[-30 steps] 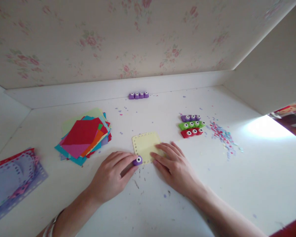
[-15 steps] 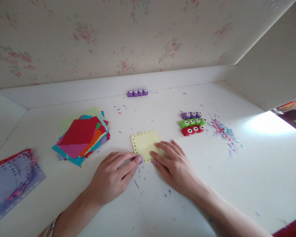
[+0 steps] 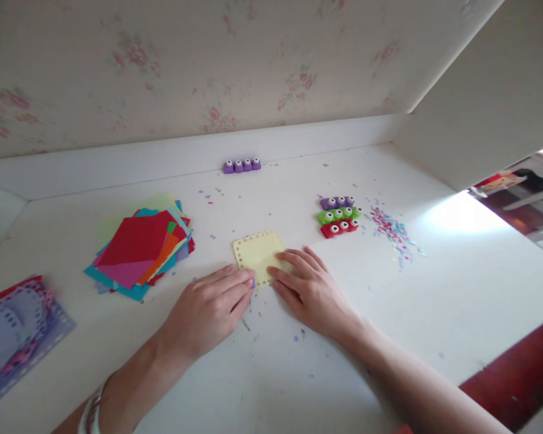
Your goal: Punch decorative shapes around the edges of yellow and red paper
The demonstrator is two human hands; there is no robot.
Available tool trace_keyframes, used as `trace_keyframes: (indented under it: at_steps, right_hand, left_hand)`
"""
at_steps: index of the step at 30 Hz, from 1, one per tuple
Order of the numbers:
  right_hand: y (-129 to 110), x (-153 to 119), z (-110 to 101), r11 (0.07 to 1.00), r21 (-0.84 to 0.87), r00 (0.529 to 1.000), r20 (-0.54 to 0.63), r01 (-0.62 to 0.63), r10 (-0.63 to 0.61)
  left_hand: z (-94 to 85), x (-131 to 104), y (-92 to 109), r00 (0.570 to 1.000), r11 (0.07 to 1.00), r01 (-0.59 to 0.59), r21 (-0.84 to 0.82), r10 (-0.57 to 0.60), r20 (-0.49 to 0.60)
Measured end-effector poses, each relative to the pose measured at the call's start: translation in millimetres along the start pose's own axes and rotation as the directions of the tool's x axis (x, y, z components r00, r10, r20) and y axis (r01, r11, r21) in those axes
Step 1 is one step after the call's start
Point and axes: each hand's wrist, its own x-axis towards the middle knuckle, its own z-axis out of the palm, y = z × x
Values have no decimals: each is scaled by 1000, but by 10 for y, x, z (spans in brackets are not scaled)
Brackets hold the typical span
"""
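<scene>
A pale yellow square of paper [image 3: 257, 252] lies flat on the white table, with small punched holes along its edges. At its near left corner my left hand [image 3: 215, 310] is closed around a purple craft punch [image 3: 253, 283], of which only a bit shows past the fingers. My right hand [image 3: 305, 292] lies with fingers spread on the right part of the paper, pressing it against the table. The paper's near right corner is hidden under that hand.
Rows of purple, green and red punches [image 3: 339, 214] stand to the right, beside a heap of confetti [image 3: 390, 228]. More purple punches [image 3: 242, 166] line the back. Coloured paper sheets [image 3: 138, 247] are stacked left; punched sheets [image 3: 13, 331] lie at the far left.
The view has shifted, so everything sits a little further left. My left fingers have moved over the punch, covering more of it. My right hand stays on the paper.
</scene>
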Motion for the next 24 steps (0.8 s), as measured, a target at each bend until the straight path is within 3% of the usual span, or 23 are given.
trace_keyframes:
  at_steps: [3,9,13,16,20,24]
  right_hand:
    - [-4,-6,-7,1000,-8,1000,-5,10,-10]
    - [-4,0,-28,999,0,997,-62,43,-43]
    - [-3,0,-40,999,5,996,-70,53,-53]
    - [-2,-5,-35,998,14,995,-74,61,-60]
    - [17,-14,-24,997,31,995,-72,70,-67]
    - [4,-31,-42,993,76,992,-95,95,-88]
  left_hand:
    - [0,-10,-2,1000,999,11,-50,-10,10]
    - [16,-204,-41,992,987,65,-148,-80,-100]
    - [-91,-449,-68,966,973,201,-116,-217,-144]
    - [-194,-668,-72,908,928,355,-116,-372,-193]
    - [-300,-881,16,778,826,522,-213,-564,-276]
    - [-341,-895,235,654,693,568,-444,-708,-267]
